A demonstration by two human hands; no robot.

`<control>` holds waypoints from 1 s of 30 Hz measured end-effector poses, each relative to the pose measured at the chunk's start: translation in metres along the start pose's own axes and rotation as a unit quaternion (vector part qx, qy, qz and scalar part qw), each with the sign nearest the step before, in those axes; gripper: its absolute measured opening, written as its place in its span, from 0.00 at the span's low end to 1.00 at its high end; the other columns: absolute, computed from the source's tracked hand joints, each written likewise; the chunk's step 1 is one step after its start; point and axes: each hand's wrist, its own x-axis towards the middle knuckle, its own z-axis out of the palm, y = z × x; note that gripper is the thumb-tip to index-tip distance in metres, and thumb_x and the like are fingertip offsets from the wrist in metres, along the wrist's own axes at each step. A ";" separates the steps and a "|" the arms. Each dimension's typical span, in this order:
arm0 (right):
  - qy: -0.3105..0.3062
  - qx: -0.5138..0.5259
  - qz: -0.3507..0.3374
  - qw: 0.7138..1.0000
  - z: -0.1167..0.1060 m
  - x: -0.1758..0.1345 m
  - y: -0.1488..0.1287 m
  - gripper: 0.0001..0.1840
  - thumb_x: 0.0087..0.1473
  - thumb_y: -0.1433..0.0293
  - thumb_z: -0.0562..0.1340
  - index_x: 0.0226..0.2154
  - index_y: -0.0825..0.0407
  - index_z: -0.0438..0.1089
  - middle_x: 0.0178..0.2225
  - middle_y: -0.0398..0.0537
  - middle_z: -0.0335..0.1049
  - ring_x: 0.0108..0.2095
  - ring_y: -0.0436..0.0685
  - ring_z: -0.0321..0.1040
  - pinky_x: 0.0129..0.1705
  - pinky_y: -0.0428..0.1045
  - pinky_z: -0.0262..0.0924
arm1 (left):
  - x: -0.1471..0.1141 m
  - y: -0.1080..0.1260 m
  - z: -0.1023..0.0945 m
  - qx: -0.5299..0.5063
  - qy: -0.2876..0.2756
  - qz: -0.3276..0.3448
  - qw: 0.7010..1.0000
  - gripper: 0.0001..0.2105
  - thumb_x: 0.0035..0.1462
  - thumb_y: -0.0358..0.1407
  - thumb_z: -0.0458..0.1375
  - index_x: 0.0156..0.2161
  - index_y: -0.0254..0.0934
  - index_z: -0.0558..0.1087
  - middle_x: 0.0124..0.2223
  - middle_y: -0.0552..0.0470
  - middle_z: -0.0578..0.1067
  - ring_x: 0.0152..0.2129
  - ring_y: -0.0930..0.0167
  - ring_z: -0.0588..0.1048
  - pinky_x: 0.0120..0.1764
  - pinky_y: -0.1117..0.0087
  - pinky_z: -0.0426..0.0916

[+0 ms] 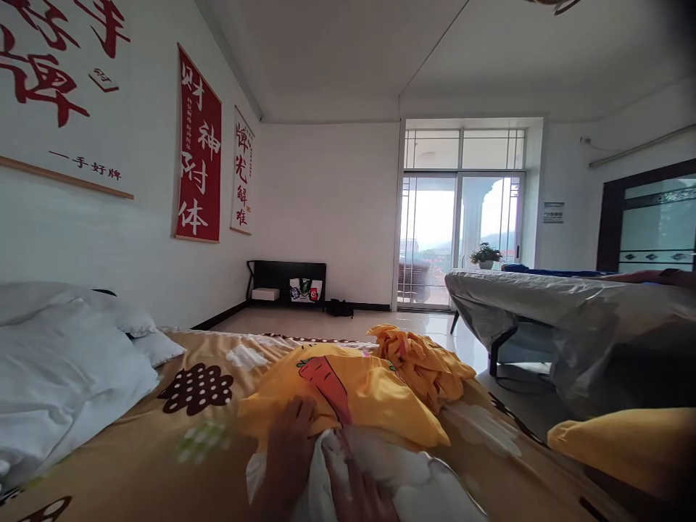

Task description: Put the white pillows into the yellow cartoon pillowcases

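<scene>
A yellow pillowcase [370, 384] with a carrot print lies spread on the bed in front of me. The white pillow [435, 486] is at its near edge, and the yellow cloth overlaps part of it. My left hand [293, 428] is closed on the near left edge of the pillowcase, fingers curled over the cloth. Beside it, my right hand [362, 489] is closed on the bunched white fabric of the pillow, somewhat blurred. Just beyond the pillowcase sits a crumpled heap of yellow cloth [421, 362].
White bedding [70, 370] is piled on the left of the patterned bed sheet [206, 449]. Another yellow item [625, 442] is at the right edge. A plastic-covered table [533, 293] stands beyond, with another person's arm [652, 277] over it. A black shelf [283, 279] is by the wall.
</scene>
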 end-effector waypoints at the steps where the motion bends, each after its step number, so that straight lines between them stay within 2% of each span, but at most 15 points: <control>1: -0.042 0.028 -0.016 0.999 -0.002 0.008 0.003 0.38 0.46 0.79 0.61 0.59 0.41 0.60 0.47 0.54 0.74 0.28 0.58 0.74 0.23 0.48 0.64 | 0.000 -0.001 -0.001 -0.005 0.014 0.003 1.000 0.08 0.53 0.25 0.53 0.37 0.37 0.70 0.35 0.51 0.72 0.32 0.68 0.72 0.33 0.71 0.61; 4: -0.193 0.139 0.005 0.971 -0.018 0.037 0.013 0.41 0.37 0.78 0.61 0.57 0.47 0.62 0.50 0.55 0.71 0.38 0.62 0.74 0.32 0.49 0.67 | -0.004 0.001 -0.005 -0.006 0.083 0.062 0.995 0.11 0.48 0.21 0.51 0.34 0.38 0.69 0.31 0.52 0.72 0.29 0.69 0.73 0.30 0.73 0.63; 6: -0.281 0.185 0.073 0.939 -0.031 0.053 0.020 0.33 0.36 0.78 0.60 0.50 0.49 0.69 0.46 0.54 0.73 0.43 0.64 0.72 0.41 0.52 0.66 | -0.008 0.007 -0.004 0.016 0.154 0.143 0.978 0.14 0.46 0.19 0.49 0.34 0.39 0.69 0.30 0.53 0.73 0.27 0.70 0.73 0.29 0.73 0.63; 9: -0.337 0.191 0.153 0.909 -0.042 0.066 0.037 0.20 0.40 0.79 0.57 0.38 0.51 0.74 0.39 0.55 0.76 0.42 0.64 0.72 0.43 0.53 0.63 | -0.010 0.011 0.001 0.053 0.244 0.242 0.937 0.14 0.49 0.20 0.47 0.33 0.40 0.68 0.28 0.53 0.71 0.24 0.70 0.71 0.28 0.72 0.63; 10: -0.336 0.194 0.164 0.907 -0.041 0.066 0.045 0.20 0.41 0.79 0.57 0.38 0.51 0.74 0.40 0.55 0.76 0.43 0.64 0.72 0.44 0.53 0.63 | -0.008 0.009 0.002 0.062 0.252 0.257 0.931 0.13 0.50 0.21 0.48 0.34 0.40 0.69 0.28 0.53 0.72 0.25 0.69 0.71 0.29 0.71 0.64; 12: -0.322 0.208 0.177 0.907 -0.034 0.063 0.065 0.23 0.40 0.78 0.57 0.41 0.50 0.73 0.44 0.54 0.75 0.46 0.63 0.71 0.45 0.52 0.62 | 0.000 0.002 -0.001 0.074 0.224 0.275 0.932 0.10 0.54 0.26 0.50 0.39 0.40 0.70 0.31 0.51 0.74 0.28 0.68 0.73 0.33 0.70 0.67; 15: -0.286 0.234 0.201 0.907 -0.014 0.050 0.097 0.29 0.37 0.77 0.57 0.46 0.48 0.71 0.49 0.52 0.72 0.50 0.61 0.68 0.47 0.50 0.60 | 0.012 -0.011 -0.016 0.068 0.167 0.304 0.935 0.10 0.57 0.32 0.52 0.44 0.40 0.70 0.37 0.49 0.77 0.34 0.67 0.75 0.37 0.69 0.70; 17: -0.262 0.253 0.221 0.905 -0.003 0.039 0.112 0.33 0.37 0.78 0.55 0.50 0.50 0.69 0.50 0.53 0.71 0.50 0.60 0.68 0.47 0.49 0.60 | 0.017 -0.017 -0.026 0.040 0.125 0.322 0.938 0.10 0.56 0.32 0.52 0.43 0.42 0.70 0.39 0.50 0.78 0.35 0.68 0.76 0.38 0.71 0.71; 19: -0.233 0.275 0.234 0.903 0.002 0.030 0.120 0.35 0.38 0.77 0.55 0.54 0.53 0.65 0.51 0.54 0.70 0.49 0.59 0.68 0.47 0.49 0.61 | 0.019 -0.019 -0.029 0.016 0.074 0.342 0.937 0.15 0.54 0.30 0.53 0.48 0.43 0.69 0.43 0.52 0.78 0.38 0.69 0.76 0.40 0.73 0.71; 22: -0.198 0.268 0.233 0.914 -0.005 0.025 0.118 0.33 0.40 0.74 0.55 0.53 0.54 0.65 0.52 0.55 0.68 0.48 0.60 0.68 0.45 0.50 0.62 | 0.019 -0.018 -0.012 0.000 0.069 0.335 0.940 0.23 0.48 0.26 0.51 0.51 0.41 0.68 0.47 0.51 0.77 0.42 0.69 0.75 0.44 0.72 0.70; 24: -0.185 0.217 0.214 0.934 -0.018 0.027 0.112 0.31 0.39 0.72 0.57 0.50 0.53 0.69 0.50 0.55 0.70 0.47 0.63 0.68 0.47 0.53 0.62 | 0.016 -0.019 0.008 0.005 0.085 0.309 0.947 0.24 0.44 0.23 0.48 0.48 0.40 0.70 0.45 0.51 0.77 0.42 0.67 0.74 0.46 0.68 0.69; 27: -0.157 0.108 0.171 0.967 -0.039 0.023 0.099 0.28 0.35 0.69 0.63 0.45 0.52 0.73 0.48 0.57 0.72 0.50 0.70 0.66 0.52 0.61 0.58 | 0.009 -0.026 0.033 0.003 0.128 0.273 0.954 0.18 0.44 0.22 0.47 0.36 0.39 0.73 0.36 0.49 0.77 0.36 0.64 0.74 0.43 0.63 0.69; 30: -0.105 0.034 0.148 0.983 -0.056 0.001 0.079 0.29 0.39 0.70 0.65 0.48 0.49 0.71 0.52 0.59 0.69 0.53 0.73 0.63 0.51 0.64 0.58 | 0.002 -0.032 0.039 -0.026 0.147 0.206 0.967 0.11 0.52 0.26 0.49 0.30 0.38 0.72 0.35 0.48 0.75 0.35 0.65 0.73 0.40 0.63 0.69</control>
